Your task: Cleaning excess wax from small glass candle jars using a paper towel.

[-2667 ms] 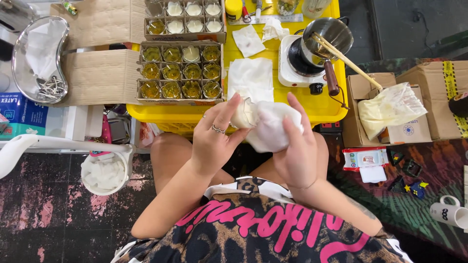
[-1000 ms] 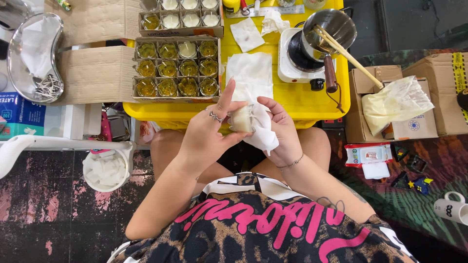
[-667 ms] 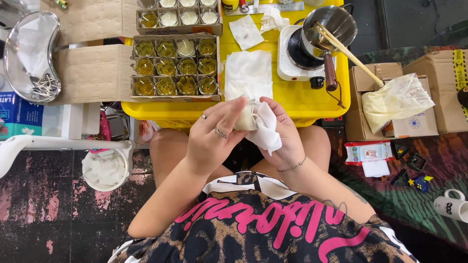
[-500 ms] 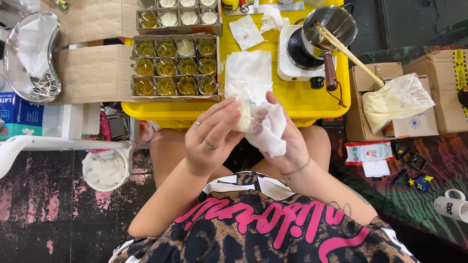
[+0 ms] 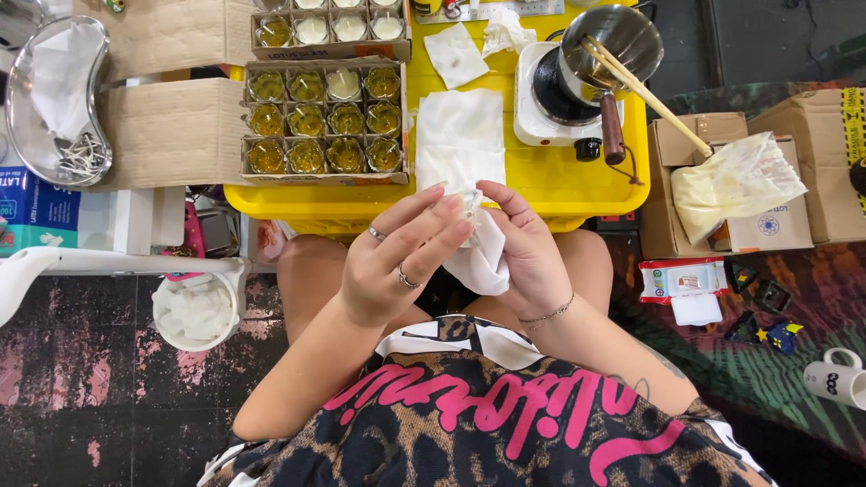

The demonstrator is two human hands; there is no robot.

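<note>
**Jar now wrapped from sight in the wiping cloth**

Change noted: a moment ago the small glass jar showed plainly between my hands; now the white cloth [image 5: 483, 257] has closed over it and only a sliver of something pale shows at the top of the bundle, above my lap and just short of the yellow tabletop [image 5: 541, 180]. I judge the jar is inside the cloth, though I cannot see it outright. The wiping appears to be under way, not finished.

Left hand [image 5: 397, 271]: fingers [image 5: 424, 230] curled across the front of the bundle, two rings showing, pressing on the cloth. Right hand [image 5: 528, 257]: cupped under and behind the bundle, gripping cloth and whatever sits within; bracelet at the wrist.

Surroundings: a cardboard tray of filled jars [image 5: 325, 122] stands on the tabletop to the left front, a second tray [image 5: 329, 27] behind it. A flat tissue [image 5: 460, 135] lies directly ahead of my hands. A metal pot [image 5: 609, 41] with wooden sticks sits on a small white hotplate [image 5: 550, 99] to the right front. A white tub of used wipes [image 5: 194, 311] stands on the floor at my left.

Obstructions: none between my hands and the tray; the pot handle overhangs the right side of the tabletop.
</note>
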